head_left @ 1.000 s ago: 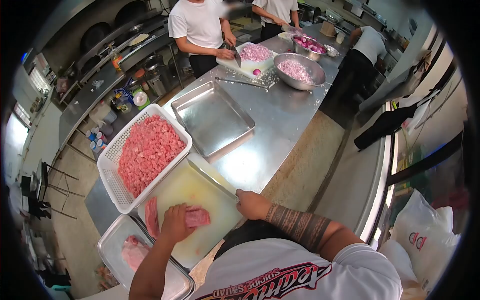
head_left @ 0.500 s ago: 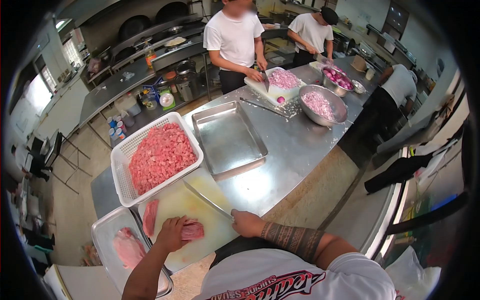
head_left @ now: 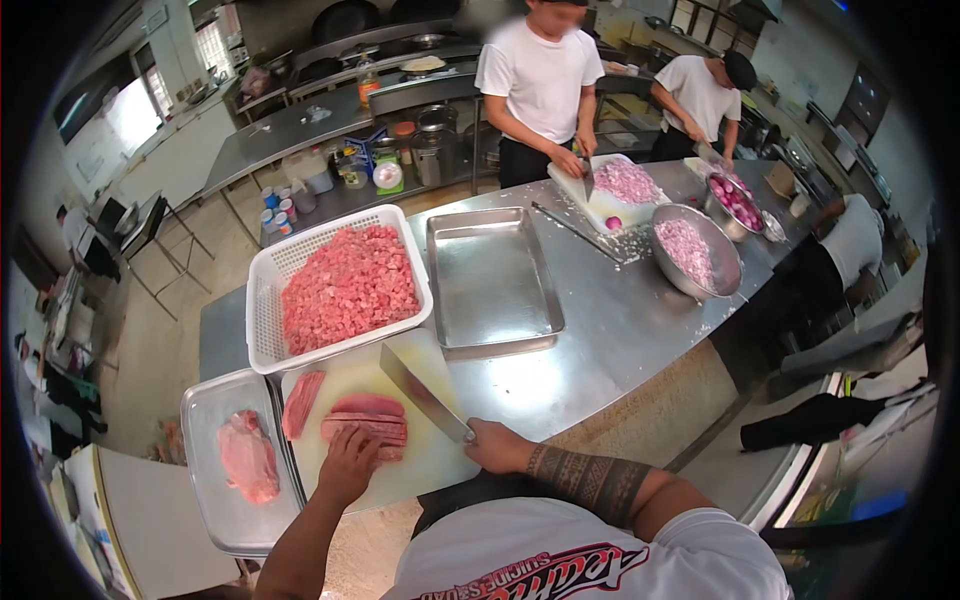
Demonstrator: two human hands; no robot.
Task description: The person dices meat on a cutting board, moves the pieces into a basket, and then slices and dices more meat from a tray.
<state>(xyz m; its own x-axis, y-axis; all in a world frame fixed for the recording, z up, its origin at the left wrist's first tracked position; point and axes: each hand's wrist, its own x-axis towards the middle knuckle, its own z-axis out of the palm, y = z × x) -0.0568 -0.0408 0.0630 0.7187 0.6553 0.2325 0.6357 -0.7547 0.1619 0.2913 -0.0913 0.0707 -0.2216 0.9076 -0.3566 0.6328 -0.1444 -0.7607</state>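
Stainless steel counter (head_left: 610, 330) carries a pale cutting board (head_left: 365, 385); left hand (head_left: 347, 465) presses flat on sliced raw meat (head_left: 366, 420), right hand (head_left: 495, 445) at three o'clock clenches a broad cleaver (head_left: 424, 392).

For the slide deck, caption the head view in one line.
Right hand grips a knife over sliced meat steadied by the left hand on a cutting board.

The person's white shirt (head_left: 600, 560) bears, upside down in this view, red lettering with "SUICIDE SQUAD" beneath.
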